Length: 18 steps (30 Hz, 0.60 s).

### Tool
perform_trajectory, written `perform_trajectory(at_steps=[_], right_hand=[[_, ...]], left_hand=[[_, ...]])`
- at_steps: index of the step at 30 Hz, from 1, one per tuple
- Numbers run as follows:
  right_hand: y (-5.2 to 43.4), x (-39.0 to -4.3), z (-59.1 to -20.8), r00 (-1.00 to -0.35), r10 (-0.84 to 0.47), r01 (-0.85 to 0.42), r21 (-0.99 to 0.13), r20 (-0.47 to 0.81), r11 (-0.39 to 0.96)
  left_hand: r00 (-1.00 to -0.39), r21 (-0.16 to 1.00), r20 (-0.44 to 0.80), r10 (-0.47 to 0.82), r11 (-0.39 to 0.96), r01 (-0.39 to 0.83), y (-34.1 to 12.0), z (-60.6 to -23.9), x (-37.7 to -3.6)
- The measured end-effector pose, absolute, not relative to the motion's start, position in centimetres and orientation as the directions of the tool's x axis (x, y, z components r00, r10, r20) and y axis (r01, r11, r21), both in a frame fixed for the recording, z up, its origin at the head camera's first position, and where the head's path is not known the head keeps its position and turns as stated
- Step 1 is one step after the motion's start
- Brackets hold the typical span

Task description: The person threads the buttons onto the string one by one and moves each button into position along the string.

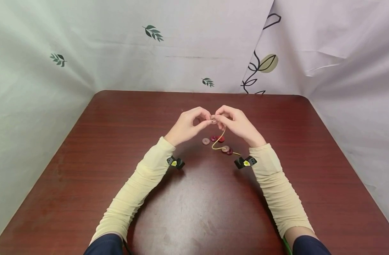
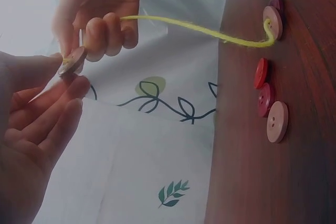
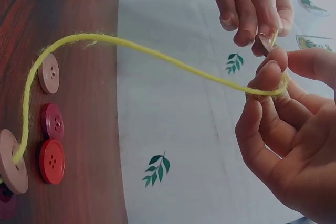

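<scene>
Above the table, my left hand (image 1: pixel 192 124) pinches a pinkish-brown button (image 2: pixel 73 62) between thumb and fingertips. My right hand (image 1: pixel 237 122) meets it from the other side, its fingers curled round a yellow yarn (image 3: pixel 157 55). A short piece of that yarn shows at the button's face; whether it passes through a hole is hard to see. From the right hand the yarn hangs down to the table, where it runs through a pink button (image 1: pixel 225 148) and a dark red button (image 1: pixel 229 152) lying together.
Beside the yarn lie three loose buttons: a pink one (image 3: pixel 50 74), a purplish-red one (image 3: pixel 52 121) and a bright red one (image 3: pixel 52 161). They rest on a dark reddish-brown wooden table (image 1: pixel 194 198). Behind it hangs a white cloth (image 1: pixel 181 67) with leaf prints.
</scene>
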State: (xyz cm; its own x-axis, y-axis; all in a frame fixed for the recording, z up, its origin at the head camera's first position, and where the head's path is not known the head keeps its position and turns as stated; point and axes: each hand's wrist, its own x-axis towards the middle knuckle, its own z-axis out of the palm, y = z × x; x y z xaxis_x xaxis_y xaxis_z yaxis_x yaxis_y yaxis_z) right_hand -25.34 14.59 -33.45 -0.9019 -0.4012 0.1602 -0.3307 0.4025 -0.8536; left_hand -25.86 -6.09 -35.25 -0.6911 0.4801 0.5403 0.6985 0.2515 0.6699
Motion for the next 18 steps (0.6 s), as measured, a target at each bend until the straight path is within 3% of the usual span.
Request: perform_trajectory(at_steps=[18], right_hand=[[15.36,-25.86,-33.61,-0.913,-0.399,-0.267,-0.856,0.079,0.442]], left_hand=[[-0.629,0.618,0.674,0.388,0.172,0.767,-6.65,-34.89,-26.01]])
